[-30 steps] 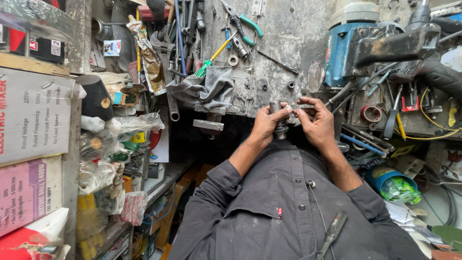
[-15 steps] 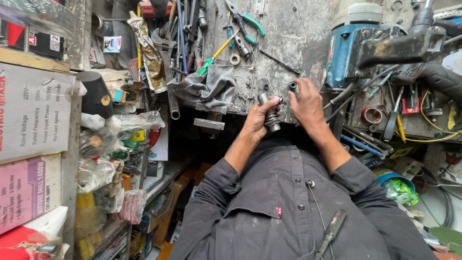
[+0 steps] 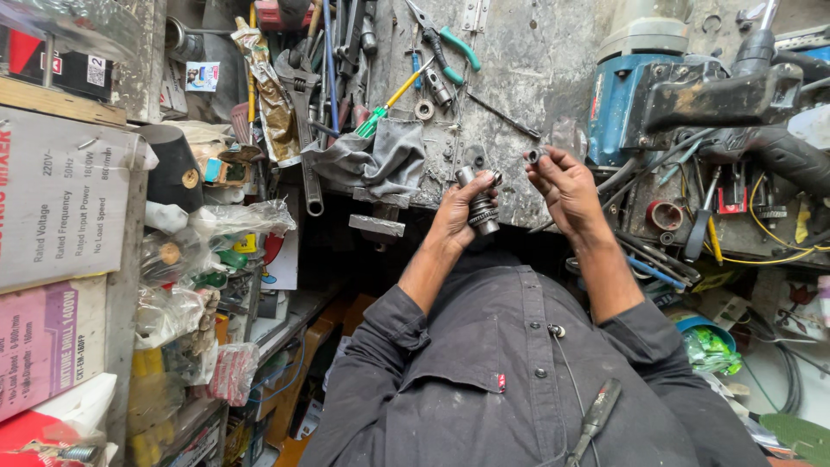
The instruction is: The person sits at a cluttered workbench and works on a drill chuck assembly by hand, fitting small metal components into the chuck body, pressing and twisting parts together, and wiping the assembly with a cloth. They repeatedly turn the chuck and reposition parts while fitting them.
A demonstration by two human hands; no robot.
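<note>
My left hand (image 3: 456, 216) is closed around a short metal shaft with a toothed gear (image 3: 481, 207), held upright in front of the grimy workbench (image 3: 536, 78). My right hand (image 3: 566, 186) is a little to the right and apart from it. It pinches a small dark metal ring (image 3: 534, 156) between thumb and fingertips. Both forearms reach out from dark grey shirt sleeves.
A grey rag (image 3: 372, 160), a wrench (image 3: 304, 130), green-handled pliers (image 3: 451, 41) and a yellow-green screwdriver (image 3: 389, 102) lie on the bench. A blue power tool (image 3: 635, 95) sits to the right. Cardboard boxes (image 3: 60, 199) and bagged parts (image 3: 199, 259) fill shelves on the left. A screwdriver (image 3: 596, 417) sticks out of the shirt.
Both hands were together on the metal part. They have since separated: the right hand has drawn the small ring off to the right while the left keeps the geared shaft.
</note>
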